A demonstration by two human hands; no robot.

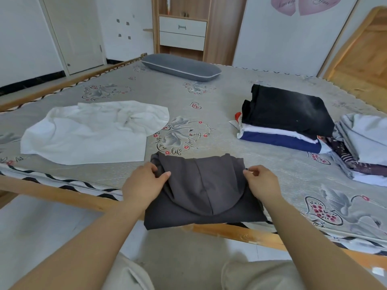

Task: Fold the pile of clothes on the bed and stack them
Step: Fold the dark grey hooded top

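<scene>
Bedsheet (209, 97) print reads "life"; left hand (144, 183) and right hand (261, 183) pinch grey garment (203, 193).

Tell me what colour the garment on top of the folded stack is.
Black, clearest in the head view.

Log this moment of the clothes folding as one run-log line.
step: folding grey garment | left hand: pinching its left edge | right hand: pinching its right edge | stack: far right | white garment: unfolded

We see a home bedroom: a wooden-framed bed (62, 197) with floral grey mattress, long grey pillow (181, 66), wooden wardrobe (182, 28).
</scene>
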